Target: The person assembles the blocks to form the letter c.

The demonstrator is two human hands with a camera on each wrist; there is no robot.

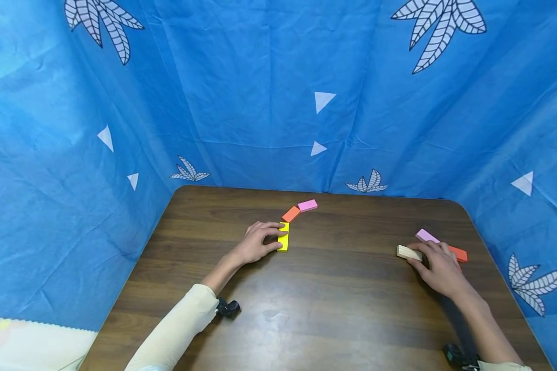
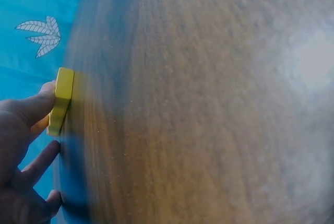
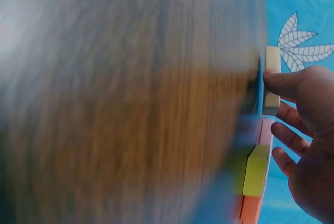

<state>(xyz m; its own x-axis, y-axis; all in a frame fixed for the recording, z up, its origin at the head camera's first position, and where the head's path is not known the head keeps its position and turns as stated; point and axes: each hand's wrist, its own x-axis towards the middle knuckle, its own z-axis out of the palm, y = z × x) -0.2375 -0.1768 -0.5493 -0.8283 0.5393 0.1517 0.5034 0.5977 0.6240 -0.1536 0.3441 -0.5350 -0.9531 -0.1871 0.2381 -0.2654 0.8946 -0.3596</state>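
My left hand (image 1: 256,243) pinches a yellow wooden block (image 1: 284,241) lying flat on the table, thumb at the near end and fingers toward the far end. Beyond that block an orange block (image 1: 291,214) and a pink block (image 1: 308,205) continue in a slanting row. Over at the right, my right hand (image 1: 440,265) grips a plain wood-coloured block (image 1: 406,252) between thumb and fingers. Close to this hand are another pink block (image 1: 427,236) and a red-orange block (image 1: 458,254). A second yellow block (image 3: 255,172) shows in the right wrist view, hidden by the hand from the head view.
The brown wooden table (image 1: 334,309) has rounded far corners. A blue cloth (image 1: 269,103) with leaf and triangle prints hangs behind it and along both sides. Black wrist devices sit on the left wrist (image 1: 227,307) and right wrist (image 1: 457,355).
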